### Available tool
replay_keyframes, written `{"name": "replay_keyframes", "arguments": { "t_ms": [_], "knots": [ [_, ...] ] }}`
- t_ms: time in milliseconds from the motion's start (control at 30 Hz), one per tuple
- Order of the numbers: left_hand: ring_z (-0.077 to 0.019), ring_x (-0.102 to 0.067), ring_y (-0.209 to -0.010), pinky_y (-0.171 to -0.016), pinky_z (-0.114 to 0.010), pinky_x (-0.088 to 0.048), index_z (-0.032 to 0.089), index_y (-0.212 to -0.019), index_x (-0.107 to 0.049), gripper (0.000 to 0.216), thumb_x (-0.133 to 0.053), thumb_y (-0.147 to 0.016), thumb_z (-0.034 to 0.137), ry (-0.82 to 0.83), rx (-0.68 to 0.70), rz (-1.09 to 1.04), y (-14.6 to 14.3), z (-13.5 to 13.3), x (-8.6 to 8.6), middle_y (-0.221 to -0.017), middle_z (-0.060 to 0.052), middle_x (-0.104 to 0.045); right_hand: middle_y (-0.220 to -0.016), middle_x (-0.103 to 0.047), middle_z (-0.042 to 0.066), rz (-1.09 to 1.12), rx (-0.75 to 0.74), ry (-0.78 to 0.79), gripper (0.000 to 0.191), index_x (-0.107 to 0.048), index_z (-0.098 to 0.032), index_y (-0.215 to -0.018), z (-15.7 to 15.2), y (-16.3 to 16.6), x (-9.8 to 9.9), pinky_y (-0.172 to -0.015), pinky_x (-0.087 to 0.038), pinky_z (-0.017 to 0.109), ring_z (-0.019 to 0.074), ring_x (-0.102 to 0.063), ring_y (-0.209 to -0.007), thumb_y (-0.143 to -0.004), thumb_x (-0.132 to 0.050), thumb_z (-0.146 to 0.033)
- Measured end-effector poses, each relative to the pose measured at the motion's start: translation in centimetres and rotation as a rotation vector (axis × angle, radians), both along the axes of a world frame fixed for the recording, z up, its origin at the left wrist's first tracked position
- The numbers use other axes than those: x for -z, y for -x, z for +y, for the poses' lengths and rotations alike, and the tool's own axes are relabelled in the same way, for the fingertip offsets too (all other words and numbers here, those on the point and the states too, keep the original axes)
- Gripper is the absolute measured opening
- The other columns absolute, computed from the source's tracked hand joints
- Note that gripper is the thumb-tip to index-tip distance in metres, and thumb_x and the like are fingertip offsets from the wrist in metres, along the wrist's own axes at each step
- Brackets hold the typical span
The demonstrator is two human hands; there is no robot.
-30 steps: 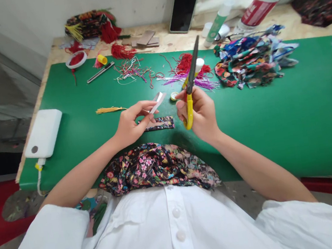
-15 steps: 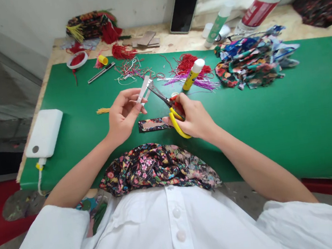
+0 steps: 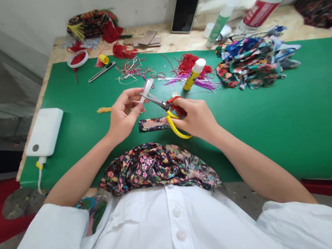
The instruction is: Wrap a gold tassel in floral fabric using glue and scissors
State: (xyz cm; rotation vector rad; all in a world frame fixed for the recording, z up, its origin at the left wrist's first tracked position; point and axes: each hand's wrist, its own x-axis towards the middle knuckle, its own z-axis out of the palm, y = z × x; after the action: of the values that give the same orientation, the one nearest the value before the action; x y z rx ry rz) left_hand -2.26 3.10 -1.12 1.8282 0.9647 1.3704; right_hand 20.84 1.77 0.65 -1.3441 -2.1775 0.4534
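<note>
Between the thumb and fingers of my left hand (image 3: pixel 126 113) is a thin white strip (image 3: pixel 147 90), tilted up to the right. My right hand (image 3: pixel 195 115) grips scissors (image 3: pixel 176 127) with yellow and red handles. Their blades reach left to the strip and lie across it near my left fingertips; I cannot tell whether they are cutting into it. Below the hands a flat dark floral fabric strip (image 3: pixel 152 124) with a tan piece on it lies on the green mat (image 3: pixel 260 129). A yellow glue stick (image 3: pixel 194 74) stands beyond my right hand.
Bunched floral cloth (image 3: pixel 153 166) lies at the mat's near edge. Red tassel threads (image 3: pixel 190 63), a utility knife (image 3: pixel 102 71) and a heap of fabric scraps (image 3: pixel 252 61) lie farther back. A white power bank (image 3: pixel 44 131) sits left. A phone (image 3: pixel 188 4) leans against the wall.
The scissor blades have swung lower on the white strip, now crossing it closer to my left fingers. The strip has shifted slightly right and down, and both hands keep their hold.
</note>
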Motion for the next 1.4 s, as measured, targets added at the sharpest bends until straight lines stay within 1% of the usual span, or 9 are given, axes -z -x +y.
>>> {"name": "replay_keyframes", "arguments": {
  "t_ms": [267,533,700,867,1033,1133,1233,1333,1400],
  "knots": [
    [-0.0169,-0.072,-0.092,-0.073,-0.028,-0.06,0.024,-0.117,-0.06,0.032,-0.063,-0.093,0.046,0.018,0.02,0.033,0.5,0.4,0.2,-0.102,-0.006,-0.073,-0.054,-0.046,-0.002,0.07,-0.007,0.001,0.042,-0.051,-0.02,-0.066,0.2,-0.1,-0.1,-0.052,-0.026,0.025,0.0104,-0.037,-0.05,-0.082,-0.067,-0.055],
    [-0.0168,-0.073,-0.092,-0.073,-0.027,-0.06,0.025,-0.113,-0.061,0.031,-0.066,-0.092,0.046,0.019,0.015,0.023,0.6,0.5,0.2,-0.106,-0.005,-0.072,-0.052,-0.042,-0.003,0.08,0.002,0.007,0.05,-0.046,-0.02,-0.061,0.3,-0.2,-0.2,-0.051,-0.025,0.025,0.0093,-0.032,-0.049,-0.083,-0.065,-0.061],
    [-0.0171,-0.074,-0.092,-0.073,-0.027,-0.061,0.025,-0.111,-0.061,0.03,-0.067,-0.091,0.046,0.014,0.016,0.014,0.6,0.6,0.2,-0.102,-0.004,-0.072,-0.053,-0.045,-0.002,0.026,0.008,-0.025,0.045,-0.045,-0.021,-0.061,0.4,-0.3,-0.1,-0.052,-0.027,0.026,0.0101,-0.033,-0.049,-0.083,-0.068,-0.051],
    [-0.0176,-0.074,-0.094,-0.076,-0.028,-0.06,0.025,-0.112,-0.06,0.032,-0.065,-0.091,0.049,0.014,0.01,0.063,0.7,0.6,0.1,-0.1,-0.004,-0.073,-0.055,-0.052,0.0,-0.044,0.02,-0.058,0.037,-0.051,-0.021,-0.065,0.4,-0.5,0.2,-0.053,-0.029,0.027,0.0133,-0.042,-0.051,-0.085,-0.067,-0.049],
    [-0.017,-0.072,-0.09,-0.082,-0.029,-0.058,0.023,-0.111,-0.062,0.023,-0.063,-0.093,0.038,-0.059,-0.132,0.27,1.6,1.4,-0.3,-0.101,-0.003,-0.075,-0.059,-0.056,0.002,-0.083,0.06,-0.103,0.032,-0.053,-0.021,-0.068,0.4,-0.6,0.2,-0.054,-0.029,0.027,0.0141,-0.047,-0.053,-0.083,-0.068,-0.045],
    [-0.0194,-0.069,-0.086,-0.086,-0.034,-0.056,0.021,-0.107,-0.065,0.02,-0.063,-0.088,0.023,-0.142,-0.261,0.499,3.4,3.1,0.3,-0.096,-0.005,-0.075,-0.06,-0.058,0.002,-0.097,0.046,-0.108,0.028,-0.054,-0.021,-0.068,0.3,-0.6,0.2,-0.055,-0.03,0.027,0.0143,-0.048,-0.053,-0.083,-0.067,-0.041],
    [-0.0272,-0.066,-0.094,-0.094,-0.046,-0.052,0.019,-0.1,-0.068,0.022,-0.06,-0.082,0.013,-0.163,-0.342,0.667,5.8,5.1,1.9,-0.091,-0.009,-0.072,-0.061,-0.059,0.003,-0.11,0.031,-0.1,0.024,-0.057,-0.021,-0.071,0.3,-0.6,0.2,-0.055,-0.029,0.027,0.015,-0.051,-0.054,-0.083,-0.066,-0.039],
    [-0.0312,-0.064,-0.098,-0.099,-0.053,-0.048,0.019,-0.092,-0.069,0.016,-0.064,-0.077,0.015,-0.129,-0.315,0.695,7.6,6.7,3.4,-0.095,-0.012,-0.07,-0.062,-0.061,0.003,-0.13,0.028,-0.113,0.024,-0.06,-0.02,-0.073,0.3,-0.6,0.2,-0.055,-0.028,0.027,0.0152,-0.052,-0.054,-0.084,-0.066,-0.041],
    [-0.0312,-0.063,-0.101,-0.104,-0.055,-0.045,0.02,-0.09,-0.069,0.011,-0.067,-0.078,0.021,-0.13,-0.296,0.632,7.9,7.1,3.4,-0.097,-0.012,-0.07,-0.062,-0.062,0.004,-0.146,0.02,-0.127,0.026,-0.061,-0.019,-0.073,0.3,-0.5,0.3,-0.054,-0.027,0.027,0.0151,-0.052,-0.054,-0.085,-0.064,-0.043]
  ]
}}
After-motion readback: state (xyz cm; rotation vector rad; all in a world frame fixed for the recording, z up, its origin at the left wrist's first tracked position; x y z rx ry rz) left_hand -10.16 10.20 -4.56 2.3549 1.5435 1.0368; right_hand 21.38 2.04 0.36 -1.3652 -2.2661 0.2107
